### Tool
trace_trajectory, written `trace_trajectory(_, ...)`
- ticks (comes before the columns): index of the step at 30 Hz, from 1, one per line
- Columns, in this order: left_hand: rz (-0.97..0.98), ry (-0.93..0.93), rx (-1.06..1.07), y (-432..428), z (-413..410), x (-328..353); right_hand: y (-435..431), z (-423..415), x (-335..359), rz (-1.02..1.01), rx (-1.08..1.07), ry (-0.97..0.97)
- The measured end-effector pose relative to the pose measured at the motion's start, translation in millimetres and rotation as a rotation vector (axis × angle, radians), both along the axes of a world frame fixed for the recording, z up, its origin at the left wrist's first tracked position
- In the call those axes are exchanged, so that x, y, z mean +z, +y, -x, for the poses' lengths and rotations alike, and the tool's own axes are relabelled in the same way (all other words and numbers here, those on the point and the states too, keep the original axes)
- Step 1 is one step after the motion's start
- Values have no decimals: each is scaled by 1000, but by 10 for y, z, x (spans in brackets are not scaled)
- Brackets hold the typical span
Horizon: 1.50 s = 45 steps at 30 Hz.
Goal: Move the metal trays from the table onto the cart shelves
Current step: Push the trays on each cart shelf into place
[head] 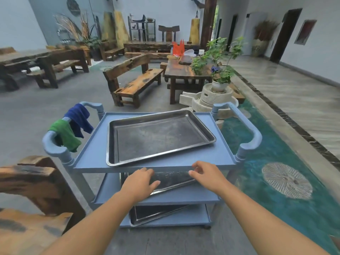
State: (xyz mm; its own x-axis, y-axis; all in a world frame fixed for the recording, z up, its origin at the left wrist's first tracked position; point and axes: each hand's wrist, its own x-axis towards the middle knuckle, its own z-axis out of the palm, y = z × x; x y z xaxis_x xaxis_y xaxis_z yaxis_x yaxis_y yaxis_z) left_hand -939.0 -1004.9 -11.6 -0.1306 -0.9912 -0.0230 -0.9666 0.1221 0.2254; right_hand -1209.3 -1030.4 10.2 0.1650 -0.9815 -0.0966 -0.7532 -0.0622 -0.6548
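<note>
Three trays are on our blue cart (pixel 248 138). The top tray (pixel 158 137) lies skewed on the top shelf (pixel 88 159), and the bottom tray (pixel 156 214) is on the lowest shelf (pixel 189 217). The middle tray (pixel 172 179) sits angled on the middle shelf (pixel 193 198). Our left hand (pixel 139 183) rests on it, fingers fairly straight. Our right hand (pixel 206 173) is at its right edge, fingers loosely curled; we cannot tell if it grips.

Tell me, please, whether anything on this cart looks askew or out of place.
All three trays sit skewed to the shelf edges: the top tray is turned on the top shelf, the middle tray, under the left hand and by the right hand, lies angled, and the bottom tray is angled too. Nothing looks spilled or damaged.
</note>
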Motion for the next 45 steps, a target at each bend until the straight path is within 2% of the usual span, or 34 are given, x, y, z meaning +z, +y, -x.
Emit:
trace_trajectory(10, -15, 41, 79, -553, -71, -5, -572, 41, -130, -33, 70, 49)
trace_trajectory(17, -42, 3, 87, -1193, -329, -297, -1280, -201, -368, -52, 149, 217)
trace_trajectory(24, -196, -56, 116, -1819, -595, -654, -1898, -322, -713, 10, 189, 484)
trace_trajectory(27, -256, -28, 137, -1931, -660, -837, -2150, -343, -840, 16, 225, 565)
trace_trajectory(33, -300, -87, 120, -1976, -715, -1011, -2541, -264, -994, -60, 348, 668)
trace_trajectory(37, -284, -104, 141, -1972, -706, -1021, -2728, -204, -1055, -60, 392, 690)
trace_trajectory(41, -270, -114, 144, -2015, -720, -1041, -2849, -210, -1090, -181, 386, 666)
trace_trajectory(45, -259, -140, 128, -2096, -777, -1086, -2831, -229, -1109, -197, 360, 670)
